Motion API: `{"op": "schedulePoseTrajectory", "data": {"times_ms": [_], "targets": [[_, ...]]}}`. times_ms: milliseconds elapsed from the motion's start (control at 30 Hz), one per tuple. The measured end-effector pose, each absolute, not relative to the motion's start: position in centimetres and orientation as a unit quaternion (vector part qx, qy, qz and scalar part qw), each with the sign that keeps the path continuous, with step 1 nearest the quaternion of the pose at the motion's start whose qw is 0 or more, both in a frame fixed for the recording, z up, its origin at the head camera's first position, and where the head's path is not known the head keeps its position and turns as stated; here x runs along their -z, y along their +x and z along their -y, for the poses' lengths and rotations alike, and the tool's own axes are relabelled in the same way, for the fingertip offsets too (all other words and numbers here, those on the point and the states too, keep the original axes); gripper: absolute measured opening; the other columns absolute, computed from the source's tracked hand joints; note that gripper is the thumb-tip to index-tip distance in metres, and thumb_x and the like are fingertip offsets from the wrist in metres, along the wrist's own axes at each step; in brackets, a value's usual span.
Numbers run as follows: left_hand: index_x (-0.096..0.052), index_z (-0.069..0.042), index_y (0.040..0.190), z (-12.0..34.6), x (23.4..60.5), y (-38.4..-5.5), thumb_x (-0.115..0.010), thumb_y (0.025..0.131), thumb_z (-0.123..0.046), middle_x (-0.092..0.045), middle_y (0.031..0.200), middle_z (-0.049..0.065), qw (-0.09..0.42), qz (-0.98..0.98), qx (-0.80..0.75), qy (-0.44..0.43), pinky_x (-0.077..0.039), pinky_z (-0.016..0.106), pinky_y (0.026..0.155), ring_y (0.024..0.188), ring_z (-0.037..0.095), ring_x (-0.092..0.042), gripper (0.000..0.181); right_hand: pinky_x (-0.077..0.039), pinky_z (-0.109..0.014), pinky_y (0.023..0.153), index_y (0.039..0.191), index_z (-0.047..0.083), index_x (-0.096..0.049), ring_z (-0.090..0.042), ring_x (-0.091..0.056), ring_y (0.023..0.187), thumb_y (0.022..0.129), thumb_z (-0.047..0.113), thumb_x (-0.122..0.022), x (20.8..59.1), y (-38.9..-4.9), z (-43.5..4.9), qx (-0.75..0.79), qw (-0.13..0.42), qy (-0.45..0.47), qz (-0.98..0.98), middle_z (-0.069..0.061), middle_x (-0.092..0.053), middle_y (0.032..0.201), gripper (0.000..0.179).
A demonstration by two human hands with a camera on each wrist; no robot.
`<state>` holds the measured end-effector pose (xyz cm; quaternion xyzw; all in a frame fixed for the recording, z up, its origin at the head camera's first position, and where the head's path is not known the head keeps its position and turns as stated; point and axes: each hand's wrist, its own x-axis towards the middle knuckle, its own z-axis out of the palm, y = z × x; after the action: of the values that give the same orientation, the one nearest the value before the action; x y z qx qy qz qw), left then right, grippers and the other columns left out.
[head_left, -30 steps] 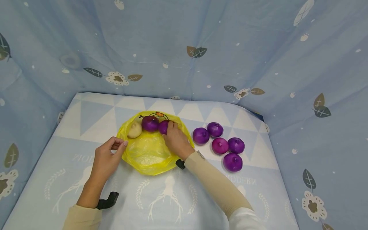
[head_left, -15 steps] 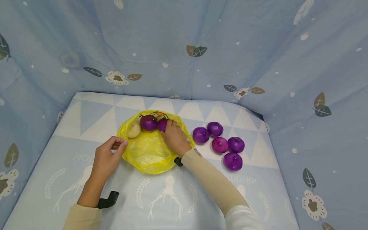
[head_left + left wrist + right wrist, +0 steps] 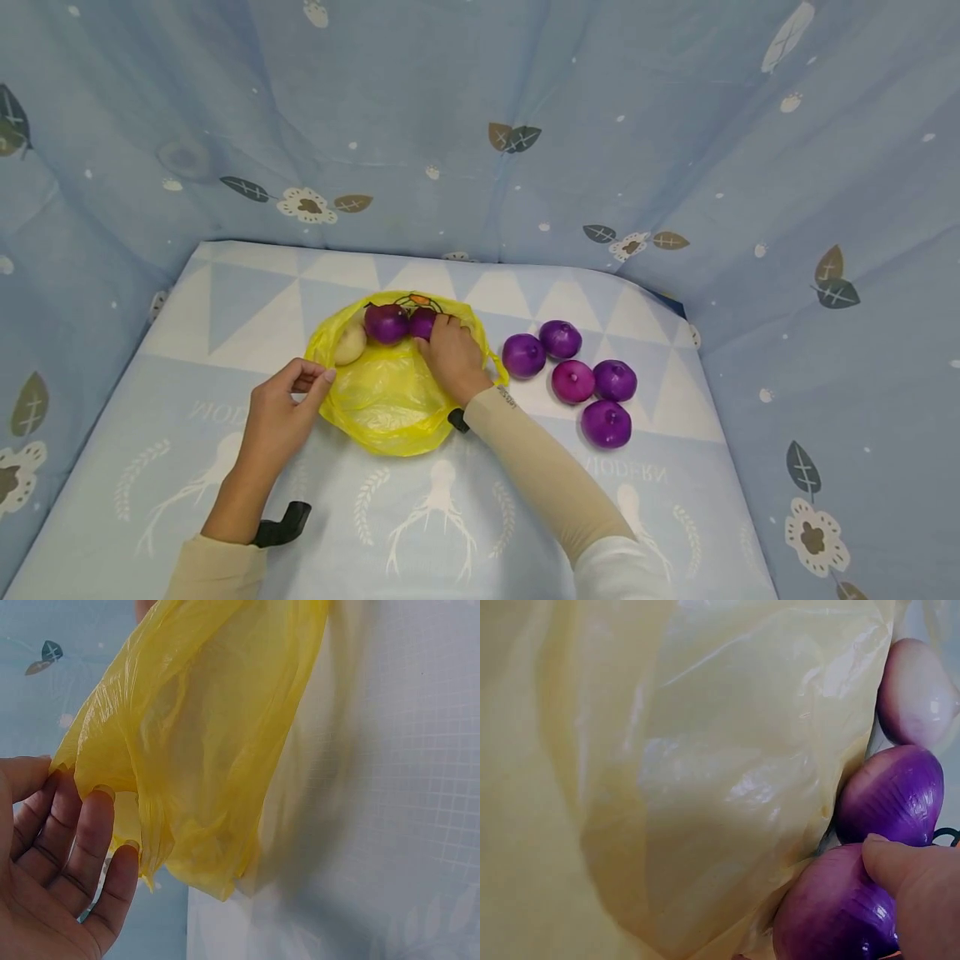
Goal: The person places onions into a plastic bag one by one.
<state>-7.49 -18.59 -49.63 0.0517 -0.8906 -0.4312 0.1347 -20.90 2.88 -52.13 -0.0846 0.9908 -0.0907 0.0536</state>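
In the head view, a yellow plastic bag (image 3: 375,400) lies with its mouth wide. My left hand (image 3: 281,408) pinches the left rim between thumb and fingertips; the left wrist view shows the thin film (image 3: 217,735) stretched up from these fingers (image 3: 94,832). My right hand (image 3: 453,358) reaches over the bag and grips a purple onion (image 3: 423,323) at the far side of the mouth. Left of it sit another purple onion (image 3: 387,323) and a pale onion (image 3: 350,343). From the right wrist, the thumb (image 3: 900,862) rests on the nearest onion (image 3: 832,907); the other fingers are hidden.
Right of the bag, several loose onions stand grouped on the patterned cloth: purple ones (image 3: 524,356), (image 3: 560,339) and a redder onion (image 3: 573,382) among them. Blue curtains (image 3: 420,125) enclose the table (image 3: 360,542) at the back and sides. Black wrist mounts (image 3: 283,525) stick out from both wrists.
My right hand has shifted slightly left with the purple onion, closer to the neighbouring one. The left hand keeps its place at the bag's rim.
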Motion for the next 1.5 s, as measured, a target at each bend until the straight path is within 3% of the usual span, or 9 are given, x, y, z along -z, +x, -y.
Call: {"op": "schedulePoseTrajectory", "data": {"times_ms": [200, 500, 933, 1200, 1500], "targets": [[-0.063, -0.012, 0.094, 18.62, 49.66, -7.42, -0.065, 0.094, -0.031, -0.066, 0.084, 0.002, 0.130, 0.892, 0.429, 0.057, -0.044, 0.018, 0.060, 0.079, 0.015, -0.057, 0.018, -0.054, -0.041, 0.075, 0.126, 0.002, -0.049, -0.030, -0.061, 0.093, 0.091, 0.054, -0.058, 52.04, -20.53, -2.78, 0.106, 0.052, -0.081, -0.990, -0.015, -0.057, 0.112, 0.064], [-0.062, -0.012, 0.094, 18.60, 49.69, -7.39, -0.064, 0.094, -0.031, -0.066, 0.085, 0.002, 0.128, 0.892, 0.429, 0.061, -0.045, 0.017, 0.061, 0.080, 0.016, -0.058, 0.019, -0.056, -0.038, 0.072, 0.132, -0.006, -0.041, -0.031, -0.065, 0.089, 0.094, 0.032, -0.061, 51.55, -20.14, -3.07, 0.131, 0.078, -0.093, -0.984, -0.021, -0.053, 0.122, 0.057], [-0.063, -0.012, 0.093, 18.48, 49.84, -7.35, -0.066, 0.093, -0.027, -0.066, 0.084, 0.002, 0.131, 0.890, 0.434, 0.057, -0.045, 0.016, 0.061, 0.079, 0.015, -0.058, 0.015, -0.053, -0.038, 0.082, 0.126, -0.004, -0.051, -0.028, -0.063, 0.097, 0.092, 0.041, -0.064, 52.01, -20.85, -3.59, 0.154, 0.051, -0.100, -0.982, -0.018, -0.060, 0.113, 0.058], [-0.063, -0.012, 0.094, 18.40, 49.69, -7.42, -0.063, 0.094, -0.033, -0.066, 0.085, 0.002, 0.125, 0.891, 0.432, 0.060, -0.045, 0.018, 0.061, 0.081, 0.016, -0.058, 0.021, -0.053, -0.038, 0.082, 0.124, -0.004, -0.053, -0.028, -0.063, 0.097, 0.092, 0.046, -0.062, 52.39, -21.07, -3.42, 0.153, 0.044, -0.093, -0.983, -0.017, -0.061, 0.110, 0.059], [-0.063, -0.013, 0.093, 18.47, 49.71, -7.56, -0.065, 0.093, -0.030, -0.066, 0.084, 0.001, 0.131, 0.890, 0.433, 0.056, -0.043, 0.021, 0.060, 0.081, 0.016, -0.059, 0.017, -0.053, -0.037, 0.082, 0.120, -0.006, -0.053, -0.029, -0.063, 0.095, 0.091, 0.041, -0.065, 52.10, -20.86, -3.71, 0.153, 0.045, -0.095, -0.983, -0.018, -0.062, 0.106, 0.056]]}}
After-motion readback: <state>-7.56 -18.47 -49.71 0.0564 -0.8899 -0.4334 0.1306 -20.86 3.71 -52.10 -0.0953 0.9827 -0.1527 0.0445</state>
